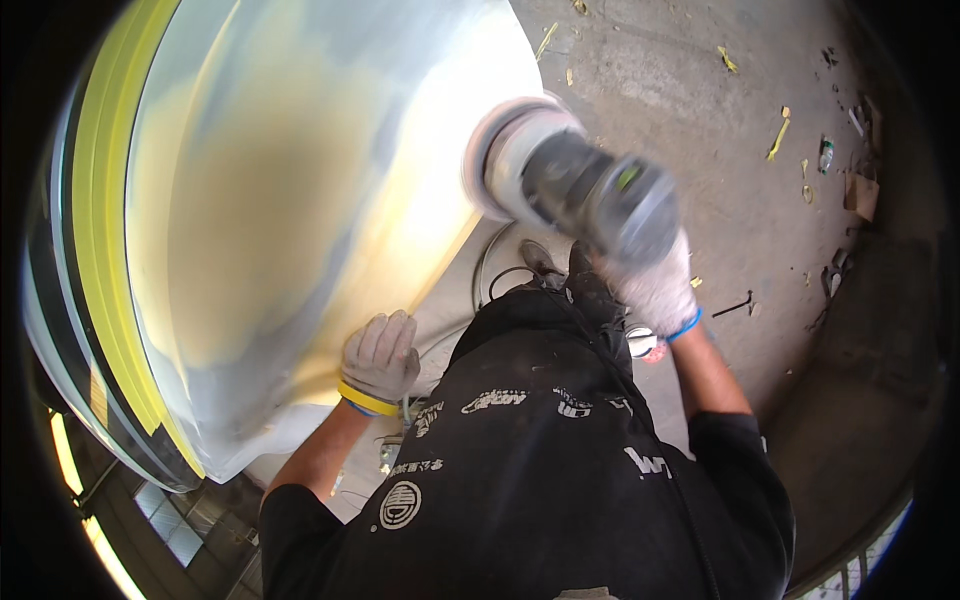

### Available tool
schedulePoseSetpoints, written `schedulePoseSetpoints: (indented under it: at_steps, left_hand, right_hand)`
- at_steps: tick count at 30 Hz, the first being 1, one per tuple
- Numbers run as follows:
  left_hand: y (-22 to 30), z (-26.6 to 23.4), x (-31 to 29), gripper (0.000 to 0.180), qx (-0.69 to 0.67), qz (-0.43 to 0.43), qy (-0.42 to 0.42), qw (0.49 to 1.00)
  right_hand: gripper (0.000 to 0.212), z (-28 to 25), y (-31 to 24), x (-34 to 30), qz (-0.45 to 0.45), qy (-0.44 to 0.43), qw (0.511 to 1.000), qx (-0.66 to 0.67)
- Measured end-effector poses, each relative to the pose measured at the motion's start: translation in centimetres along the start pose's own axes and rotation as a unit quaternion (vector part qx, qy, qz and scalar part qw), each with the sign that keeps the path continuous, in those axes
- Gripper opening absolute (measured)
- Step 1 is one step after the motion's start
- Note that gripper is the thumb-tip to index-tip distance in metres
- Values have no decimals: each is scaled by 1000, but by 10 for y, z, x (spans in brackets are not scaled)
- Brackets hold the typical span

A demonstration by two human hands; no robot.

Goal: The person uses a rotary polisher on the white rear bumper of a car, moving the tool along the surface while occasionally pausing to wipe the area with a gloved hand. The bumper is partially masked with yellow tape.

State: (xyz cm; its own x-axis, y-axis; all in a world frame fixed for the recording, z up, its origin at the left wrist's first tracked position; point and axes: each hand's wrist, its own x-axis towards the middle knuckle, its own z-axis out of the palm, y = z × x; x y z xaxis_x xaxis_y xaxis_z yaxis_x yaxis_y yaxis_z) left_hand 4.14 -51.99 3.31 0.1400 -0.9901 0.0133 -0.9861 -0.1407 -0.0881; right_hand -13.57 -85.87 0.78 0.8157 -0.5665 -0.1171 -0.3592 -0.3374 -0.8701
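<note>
A black and grey power sander is gripped from behind by my right hand, which wears a white glove with a blue cuff. The sander's round pad meets the right edge of a curved, vehicle-like body panel. Motion smears the tool, so its exact contact is unclear. The panel carries patches of tan filler, grey and white. My left hand, gloved with a yellow band at the wrist, lies on the panel's lower edge with its fingers stretched out flat.
Yellow masking tape lines the panel's left side, beside dark glass or trim. A hose runs along the floor under the panel, near my feet. Tape scraps, a small plastic bottle and a cardboard piece litter the concrete at right.
</note>
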Motion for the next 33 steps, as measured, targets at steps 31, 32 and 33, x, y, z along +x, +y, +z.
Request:
schedulePoseSetpoints:
  at_steps: [31,32,33]
  left_hand:
    - [-2,3,150,66,118,66,-90,987]
    - [-1,2,136,63,108,64,-79,989]
    - [-1,0,125,61,97,63,-68,991]
  right_hand:
    - [50,-26,2,27,120,139,972,146]
    - [52,-20,0,22,114,123,973,157]
    - [55,-14,0,15,109,108,974,168]
